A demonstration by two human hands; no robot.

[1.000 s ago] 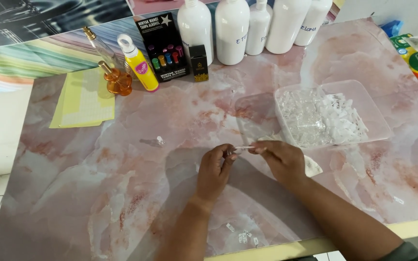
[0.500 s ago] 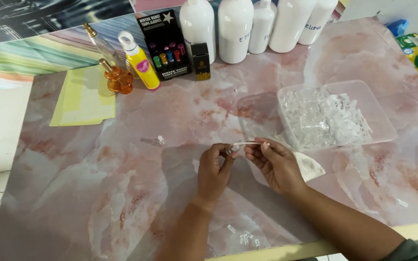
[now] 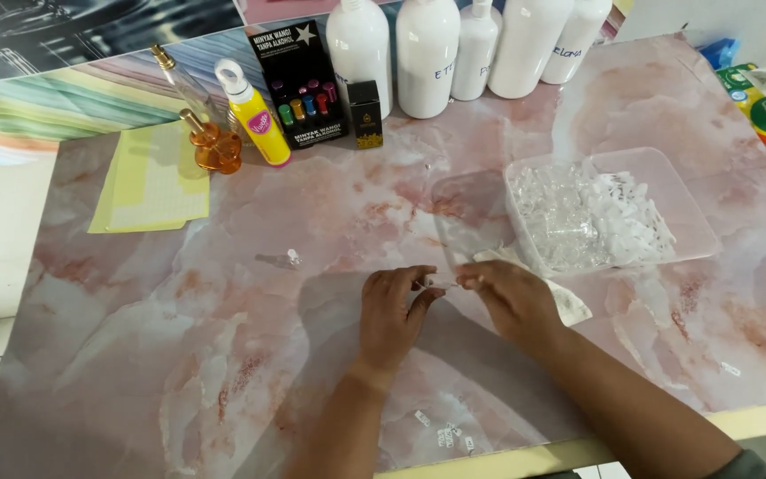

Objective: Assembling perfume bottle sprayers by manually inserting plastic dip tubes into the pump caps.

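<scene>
The left hand (image 3: pixel 394 310) and right hand (image 3: pixel 511 297) meet fingertip to fingertip over the pink marbled table (image 3: pixel 223 355), pinching between them a tiny clear vial (image 3: pixel 441 283), held low and close for control, just beside the clear tray (image 3: pixel 609 213) of similar pieces.

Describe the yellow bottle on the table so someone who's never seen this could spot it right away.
Look at the far edge of the pink marble table, left of the row of white bottles. The yellow bottle stands between an amber glass bottle and a black box; only it is bright yellow with a white cap.
</scene>
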